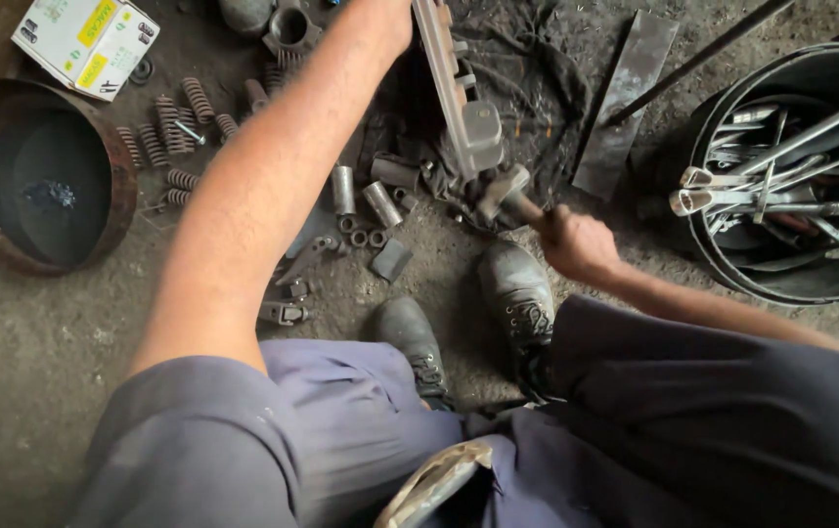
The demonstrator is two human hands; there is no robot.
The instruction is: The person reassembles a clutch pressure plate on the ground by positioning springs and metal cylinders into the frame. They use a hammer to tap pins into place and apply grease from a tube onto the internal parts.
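My right hand point(578, 244) grips the wooden handle of a hammer point(504, 190), whose metal head sits against the lower end of a long grey metal part point(459, 93). That part stands tilted on the dirt floor just ahead of my boots point(517, 288). My left arm reaches up across the view; my left hand point(392, 18) is at the top edge, against the upper end of the metal part, mostly cut off by the frame.
A black bucket point(732, 279) of wrenches and rods stands at right. A rusty round pan point(124, 186) lies at left, a white and yellow box point(85, 44) above it. Coil springs point(170, 132), metal sleeves point(380, 203) and small parts litter the floor. A flat steel bar point(625, 103) lies near the bucket.
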